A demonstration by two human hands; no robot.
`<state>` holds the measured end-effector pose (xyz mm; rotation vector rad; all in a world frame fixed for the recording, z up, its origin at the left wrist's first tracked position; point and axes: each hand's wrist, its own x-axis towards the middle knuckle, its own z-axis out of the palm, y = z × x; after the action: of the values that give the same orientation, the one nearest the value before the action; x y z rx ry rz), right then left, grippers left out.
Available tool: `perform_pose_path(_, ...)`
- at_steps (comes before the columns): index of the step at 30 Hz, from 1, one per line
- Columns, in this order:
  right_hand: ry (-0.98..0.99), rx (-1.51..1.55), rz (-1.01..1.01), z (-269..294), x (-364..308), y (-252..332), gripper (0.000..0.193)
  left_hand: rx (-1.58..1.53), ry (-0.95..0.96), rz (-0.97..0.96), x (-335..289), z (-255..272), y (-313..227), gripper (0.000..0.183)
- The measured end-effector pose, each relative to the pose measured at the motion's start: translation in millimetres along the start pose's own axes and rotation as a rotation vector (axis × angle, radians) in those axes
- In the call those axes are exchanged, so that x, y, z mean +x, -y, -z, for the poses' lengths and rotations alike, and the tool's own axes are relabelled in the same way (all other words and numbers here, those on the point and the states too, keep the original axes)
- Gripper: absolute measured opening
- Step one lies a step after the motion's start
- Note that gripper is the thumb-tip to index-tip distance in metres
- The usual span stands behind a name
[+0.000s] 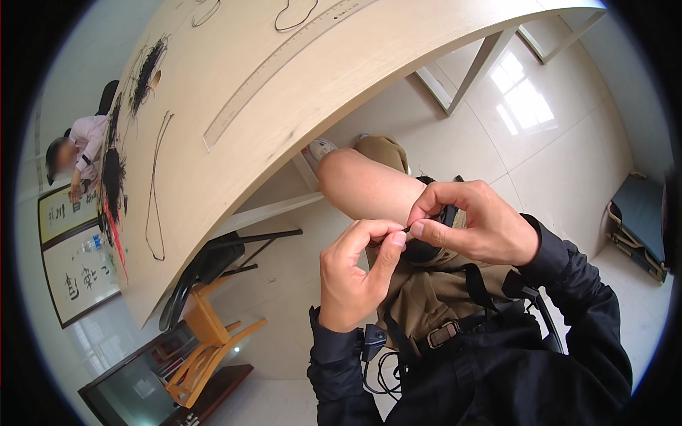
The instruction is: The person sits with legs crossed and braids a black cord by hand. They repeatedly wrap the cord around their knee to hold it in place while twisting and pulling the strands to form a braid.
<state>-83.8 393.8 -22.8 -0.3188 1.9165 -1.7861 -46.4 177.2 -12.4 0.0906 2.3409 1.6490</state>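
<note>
Over my bent bare knee, my left hand [355, 273] and my right hand [479, 226] meet with their fingertips almost touching. Each one pinches thumb against forefinger. Between the pinches shows a tiny dark bit of thin black cord [407, 229]; most of it is covered by my fingers, so its length and any knot cannot be made out. A looped dark cord [150, 206] lies on the pale table [284, 106], beyond my left hand. Across that table also runs a long clear ruler [266, 74].
Black cord bundles [147, 74] and red strands [116, 238] lie along the table's far left side. Another person [87, 142] sits beyond them. A black folding chair [206, 273] and a wooden chair [213, 348] stand below. At right leans a folded dark-green seat [639, 220].
</note>
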Motion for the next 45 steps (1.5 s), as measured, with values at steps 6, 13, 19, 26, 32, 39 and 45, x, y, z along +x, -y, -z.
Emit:
perform_pose_path(6,0.004,0.014,-0.046,1.6,0.8,2.4,0.021,-0.296,0.082,0.193,0.1,4.1,-7.3,0.024)
perform_pose_path(13,0.038,0.044,-0.030,4.5,-1.0,2.3,0.023,-0.387,0.111,0.225,-2.1,7.5,-7.0,0.025)
perform_pose_path(19,0.119,-0.010,0.003,4.7,-1.2,4.9,0.024,-0.399,0.142,0.212,-1.8,4.9,-13.9,0.022)
perform_pose_path(26,0.220,0.310,0.087,-14.4,1.6,-12.4,0.021,-0.413,-0.007,0.113,-2.2,1.5,-18.7,0.021)
perform_pose_path(32,0.337,0.394,0.079,-22.5,8.3,-14.5,0.026,-0.661,-0.107,0.248,-4.6,5.1,-17.1,0.025)
perform_pose_path(39,0.345,0.629,-0.015,-9.0,10.1,-18.1,0.016,-0.823,-0.052,0.364,-3.9,18.8,-1.0,0.026)
perform_pose_path(45,0.239,0.536,-0.118,21.2,6.5,-22.1,0.018,-0.948,-0.027,0.400,-5.9,40.5,1.8,0.025)
